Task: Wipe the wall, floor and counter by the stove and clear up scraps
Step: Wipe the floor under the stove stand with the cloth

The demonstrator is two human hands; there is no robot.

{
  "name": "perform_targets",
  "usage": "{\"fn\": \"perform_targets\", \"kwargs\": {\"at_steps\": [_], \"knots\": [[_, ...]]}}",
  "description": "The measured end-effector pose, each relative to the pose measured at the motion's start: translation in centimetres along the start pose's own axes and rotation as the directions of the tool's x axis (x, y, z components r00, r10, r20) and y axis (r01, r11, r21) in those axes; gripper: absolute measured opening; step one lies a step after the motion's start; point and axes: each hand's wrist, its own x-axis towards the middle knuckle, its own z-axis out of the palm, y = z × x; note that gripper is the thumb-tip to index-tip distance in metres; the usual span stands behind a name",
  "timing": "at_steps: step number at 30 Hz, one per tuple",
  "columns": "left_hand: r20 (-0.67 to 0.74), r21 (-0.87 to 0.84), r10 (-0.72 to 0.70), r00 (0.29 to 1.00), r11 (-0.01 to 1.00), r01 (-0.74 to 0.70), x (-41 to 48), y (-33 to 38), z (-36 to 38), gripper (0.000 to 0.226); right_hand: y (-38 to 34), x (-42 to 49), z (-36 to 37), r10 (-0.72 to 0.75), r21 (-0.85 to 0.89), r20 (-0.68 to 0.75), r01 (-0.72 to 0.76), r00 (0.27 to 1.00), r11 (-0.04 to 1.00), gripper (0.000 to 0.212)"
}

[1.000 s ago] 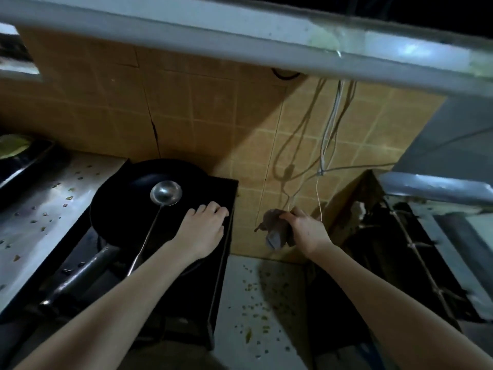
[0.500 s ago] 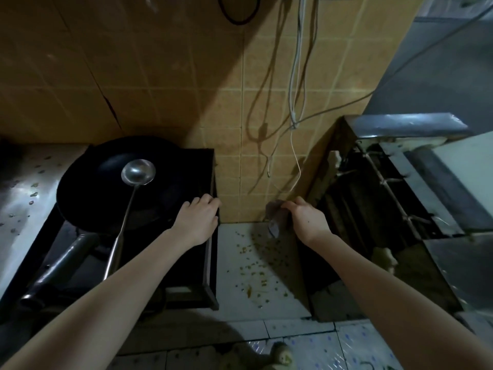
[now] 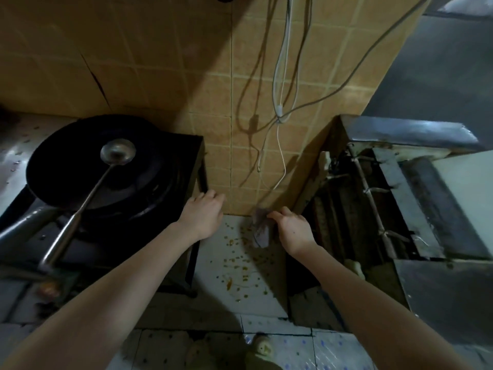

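Note:
My right hand (image 3: 292, 231) holds a grey cloth (image 3: 261, 231) down low, where the tan tiled wall (image 3: 234, 124) meets the pale floor (image 3: 213, 252). Yellow food scraps (image 3: 240, 265) are scattered over the floor just in front of the cloth. My left hand (image 3: 204, 216) rests flat on the right corner of the black stove (image 3: 184, 182), fingers together, holding nothing. A black wok (image 3: 88, 166) sits on the stove with a steel ladle (image 3: 117, 153) lying in it.
Cables (image 3: 282, 76) hang down the wall above the cloth. A dirty metal machine (image 3: 386, 198) stands close on the right. A steel counter (image 3: 13, 161) with scraps lies left of the stove. Patterned floor tiles (image 3: 306, 348) and a foot (image 3: 262, 348) show below.
The view has tilted down from the wall toward the floor. My right hand has brought the cloth down the wall to the floor. My left hand stays on the stove corner.

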Motion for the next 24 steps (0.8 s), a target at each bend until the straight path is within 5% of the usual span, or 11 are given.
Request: {"fn": "perform_targets", "kwargs": {"at_steps": [11,24], "knots": [[0.026,-0.073,-0.039,0.999,0.996,0.041,1.8,1.9,7.3,0.034,4.0,0.7,7.2,0.024,-0.02,0.035,-0.024,0.999,1.0,0.045],[0.096,-0.049,-0.12,0.988,0.991,0.125,11.5,-3.0,30.1,0.037,8.0,7.5,29.4,0.119,-0.043,0.121,-0.115,0.985,0.992,0.053]]}}
